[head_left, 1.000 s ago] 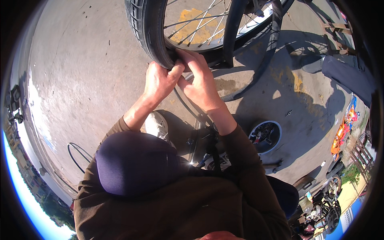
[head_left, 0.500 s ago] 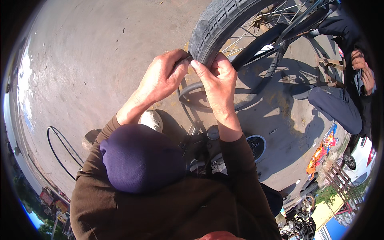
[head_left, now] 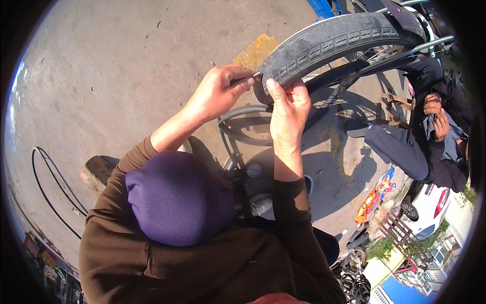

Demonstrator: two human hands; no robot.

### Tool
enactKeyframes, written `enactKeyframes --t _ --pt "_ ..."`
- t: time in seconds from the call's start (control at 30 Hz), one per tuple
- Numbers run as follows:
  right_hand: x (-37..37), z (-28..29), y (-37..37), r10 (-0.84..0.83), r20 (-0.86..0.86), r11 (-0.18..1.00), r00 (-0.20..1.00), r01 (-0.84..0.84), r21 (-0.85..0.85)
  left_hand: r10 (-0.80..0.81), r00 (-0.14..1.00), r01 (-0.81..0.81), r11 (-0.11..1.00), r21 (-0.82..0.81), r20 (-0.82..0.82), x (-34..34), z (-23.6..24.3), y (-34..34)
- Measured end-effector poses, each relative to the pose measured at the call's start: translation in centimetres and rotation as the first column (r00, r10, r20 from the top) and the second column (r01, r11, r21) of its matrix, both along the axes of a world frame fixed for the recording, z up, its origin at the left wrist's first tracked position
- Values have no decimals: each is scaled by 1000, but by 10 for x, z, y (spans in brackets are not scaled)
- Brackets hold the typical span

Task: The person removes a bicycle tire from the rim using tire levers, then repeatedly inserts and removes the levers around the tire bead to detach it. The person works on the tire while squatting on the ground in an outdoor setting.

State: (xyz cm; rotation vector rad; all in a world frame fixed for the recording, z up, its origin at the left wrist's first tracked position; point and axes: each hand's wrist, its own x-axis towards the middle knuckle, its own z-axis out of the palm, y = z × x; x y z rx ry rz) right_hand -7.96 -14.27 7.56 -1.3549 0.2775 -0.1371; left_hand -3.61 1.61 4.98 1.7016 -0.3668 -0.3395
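Observation:
A black bicycle tyre [head_left: 336,43] on a spoked wheel stands in front of me, its near end between my two hands. With fingers pinched, my left hand [head_left: 215,93] holds a small metal piece [head_left: 257,74] against the tyre's left edge; its exact kind is too small to tell. My right hand [head_left: 288,114] grips the tyre from the other side, thumb on the tread and fingers behind. Below the tyre hangs a loop of black rubber inner tube [head_left: 243,109], partly hidden by my right hand.
A person's hands [head_left: 436,116] show at the right, beside a bent leg in grey trousers [head_left: 397,149]. A round dial [head_left: 254,170] lies near my feet. To the left are a log-like block [head_left: 96,172] and a thin black loop [head_left: 48,190]. Round purple cloth [head_left: 177,197] hides some ground.
The tyre now lies at a flatter angle across the view and reaches farther right. My hands appear slightly farther right on it, and the metal piece has come into sight at my left fingertips.

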Motion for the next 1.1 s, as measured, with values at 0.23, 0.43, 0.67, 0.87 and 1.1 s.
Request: enactKeyframes --t 0.23,0.43,0.67,0.87,1.1 --pt "-2 0 1 -14 16 1000 1000 14 -21 16 996 -16 1000 4 88 1 3 -2" --pt "-2 -1 2 -43 40 999 998 42 26 8 996 -13 999 53 83 0 4 -4" --pt "-4 -2 3 -49 29 998 998 48 33 -4 994 -3 998 57 113 0 5 -4" --pt "-5 -1 4 -65 33 998 997 65 1 -32 987 22 998 64 156 4 1 -6" --pt "-10 -3 6 -59 52 994 997 63 -91 -49 997 53 996 72 -52 5 6 -8"
